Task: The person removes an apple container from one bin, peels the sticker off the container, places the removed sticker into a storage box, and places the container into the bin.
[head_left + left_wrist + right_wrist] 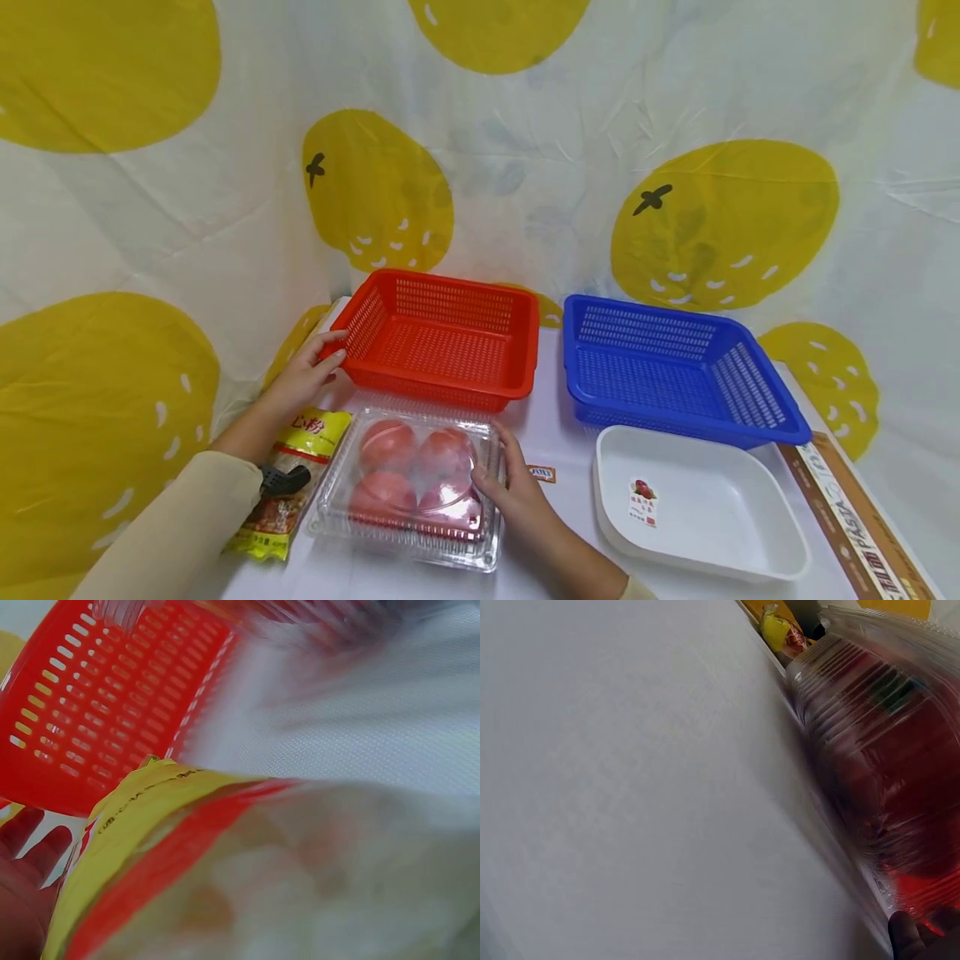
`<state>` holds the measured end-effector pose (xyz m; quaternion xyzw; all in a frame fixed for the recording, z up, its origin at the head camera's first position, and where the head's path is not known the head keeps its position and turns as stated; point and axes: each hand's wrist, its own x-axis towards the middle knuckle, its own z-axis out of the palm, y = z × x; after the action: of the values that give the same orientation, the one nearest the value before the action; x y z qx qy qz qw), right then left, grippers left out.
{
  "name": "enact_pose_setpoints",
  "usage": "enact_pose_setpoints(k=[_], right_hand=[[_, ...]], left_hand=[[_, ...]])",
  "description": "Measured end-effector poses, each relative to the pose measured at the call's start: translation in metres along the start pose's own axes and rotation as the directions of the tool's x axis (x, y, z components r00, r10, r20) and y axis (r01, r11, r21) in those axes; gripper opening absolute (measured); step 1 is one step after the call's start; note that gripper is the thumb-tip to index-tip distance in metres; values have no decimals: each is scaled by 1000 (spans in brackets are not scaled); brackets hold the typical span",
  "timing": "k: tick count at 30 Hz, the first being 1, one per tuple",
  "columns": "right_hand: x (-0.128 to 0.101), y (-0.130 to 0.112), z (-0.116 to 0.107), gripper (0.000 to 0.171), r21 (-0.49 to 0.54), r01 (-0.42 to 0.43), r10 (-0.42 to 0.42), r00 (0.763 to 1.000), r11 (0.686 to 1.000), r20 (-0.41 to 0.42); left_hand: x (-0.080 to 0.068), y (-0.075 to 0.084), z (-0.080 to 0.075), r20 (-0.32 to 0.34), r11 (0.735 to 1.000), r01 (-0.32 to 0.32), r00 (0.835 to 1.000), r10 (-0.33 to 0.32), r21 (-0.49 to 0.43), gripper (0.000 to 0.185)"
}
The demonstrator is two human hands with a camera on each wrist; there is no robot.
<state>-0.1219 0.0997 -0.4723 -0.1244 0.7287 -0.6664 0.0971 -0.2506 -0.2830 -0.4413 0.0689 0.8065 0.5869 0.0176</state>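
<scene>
A clear plastic clamshell box (330, 500) of red tomatoes (384, 496) sits at the front middle of the table. My right hand (517, 487) grips its right side, thumb on the lid's edge and fingers round the far corner. In the right wrist view, fingertips (904, 930) show at the ribbed box (832, 705). My left hand (303, 375) is at the left end of the red basket (442, 379), fingers extended and fingertips right by its wall. Below that wrist lies a yellow-topped food bag (311, 433), which fills much of the left wrist view.
A blue basket (675, 421) stands at the back right, with a white plastic tub (705, 508) before it. A small orange-and-white packet (542, 473) lies between the box and the tub. A long pasta package (847, 517) lies along the right edge. Fruit-print cloth (540, 208) hangs behind.
</scene>
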Motion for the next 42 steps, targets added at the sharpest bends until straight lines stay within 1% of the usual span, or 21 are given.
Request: enact_pose_setpoints(k=[4, 8, 12, 15, 17, 22, 26, 28, 33, 37, 40, 42], right_hand=[[0, -4, 4, 86, 7, -13, 13, 1000, 1000, -6], [1, -9, 7, 90, 18, -38, 38, 999, 999, -21], [0, -17, 9, 91, 47, -89, 90, 996, 995, -17], [1, -26, 11, 91, 83, -140, 141, 990, 987, -8], [2, -33, 11, 90, 103, -158, 159, 987, 982, 0], [5, -44, 11, 85, 210, -193, 184, 981, 958, 61], [5, -45, 9, 83, 300, -223, 204, 974, 927, 93], [5, -44, 8, 83, 320, -225, 207, 974, 920, 91], [5, -40, 7, 84, 356, -214, 201, 977, 910, 72], [6, -39, 6, 83, 385, -215, 211, 976, 898, 54], [6, -39, 3, 83, 382, -226, 228, 973, 896, 40], [5, -40, 0, 82, 374, -234, 237, 971, 898, 39]], left_hand=[[0, 1, -1, 1, 1000, 18, 1000, -18, 4, 59], [0, 0, -3, 20, 999, 34, 999, -34, -3, 61], [0, -1, -3, 35, 999, 33, 999, -33, -3, 61], [0, 2, -3, 39, 1000, 29, 999, -29, -4, 60], [-1, 3, -3, 41, 1000, 25, 999, -25, 2, 60], [-3, 6, -4, 48, 999, 26, 998, -27, 24, 61], [-4, 7, -4, 57, 999, 37, 998, -39, 30, 63], [-4, 7, -5, 57, 999, 45, 997, -47, 28, 63], [-2, 4, -6, 52, 999, 41, 998, -43, 29, 62], [-2, 3, -6, 56, 999, 24, 998, -26, 27, 61], [-2, 3, -5, 62, 999, 16, 998, -17, 30, 62], [-1, 4, -4, 62, 999, 26, 998, -28, 25, 62]])
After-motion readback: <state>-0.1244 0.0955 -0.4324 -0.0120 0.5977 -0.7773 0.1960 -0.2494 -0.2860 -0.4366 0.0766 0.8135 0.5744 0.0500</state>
